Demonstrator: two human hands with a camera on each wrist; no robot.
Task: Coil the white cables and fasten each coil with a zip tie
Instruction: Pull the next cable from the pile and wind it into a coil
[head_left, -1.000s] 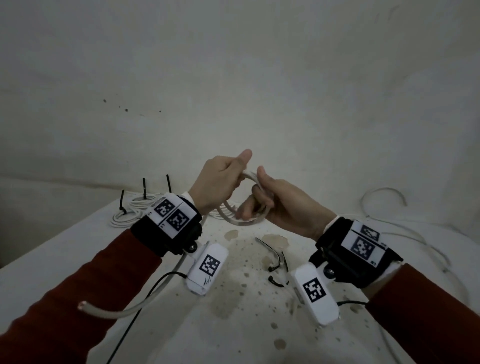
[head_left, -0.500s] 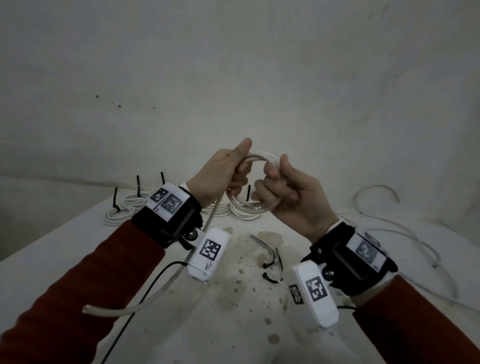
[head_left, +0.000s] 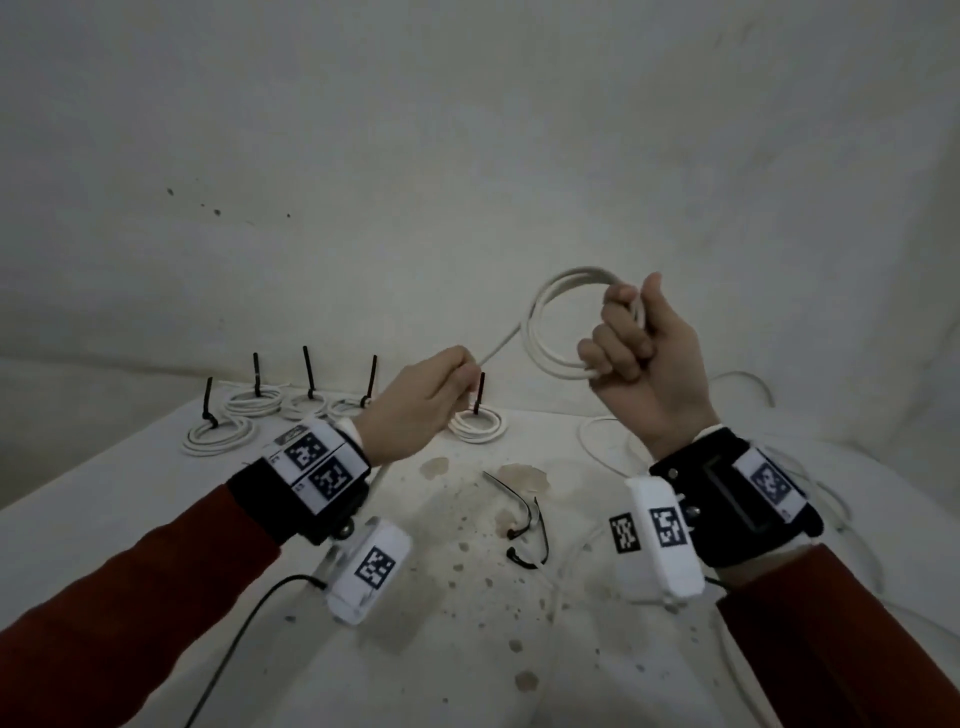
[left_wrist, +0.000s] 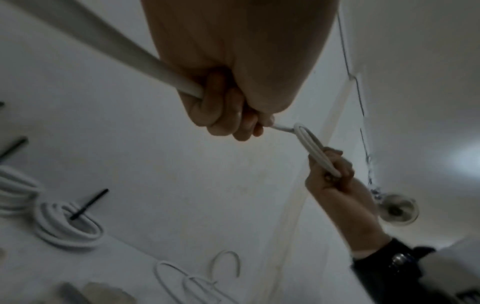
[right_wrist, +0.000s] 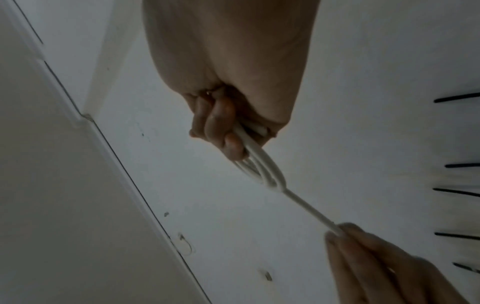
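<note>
My right hand (head_left: 631, 338) is raised above the table and grips a coil of white cable (head_left: 545, 322) of two or three loops. The coil (left_wrist: 315, 151) shows edge-on in the left wrist view, and the coil (right_wrist: 262, 170) sticks out past my curled fingers in the right wrist view. A straight run of the same cable (head_left: 498, 348) leads down-left to my left hand (head_left: 431, 400), which holds it in curled fingers. The cable's tail (left_wrist: 103, 47) passes back under my left wrist. Loose black zip ties (head_left: 519, 514) lie on the stained table between my wrists.
Several finished white coils with upright black zip ties (head_left: 260, 402) sit along the table's back left, one (head_left: 478, 423) just behind my left hand. Loose white cables (head_left: 753, 395) trail over the right side of the table (head_left: 457, 649). A wall stands close behind.
My hands have moved apart: the right rose and swung right with the coil, the left dropped left, drawing a straight run of cable between them. The camera's view has also shifted.
</note>
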